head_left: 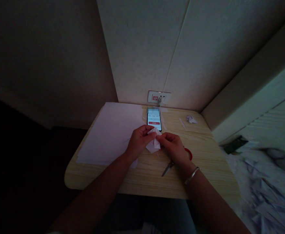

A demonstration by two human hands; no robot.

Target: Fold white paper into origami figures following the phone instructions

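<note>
The folded paper (154, 144) is small and white, with creased layers meeting near its middle and a pointed upper part. It is above the table (205, 162), just below the phone (154, 119). The left hand (139, 140) has its grip closed on the paper's left side; the right hand (173, 146) pinches its right side. Scissors (168, 168) with red handles lie partly under the right hand. White sheets (110, 133) lie to the left.

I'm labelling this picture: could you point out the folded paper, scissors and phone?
Folded paper (153, 147): head view, its lower part.
Scissors (167, 169): head view, on the blades.
Phone (154, 119): head view, on its lit screen.
</note>
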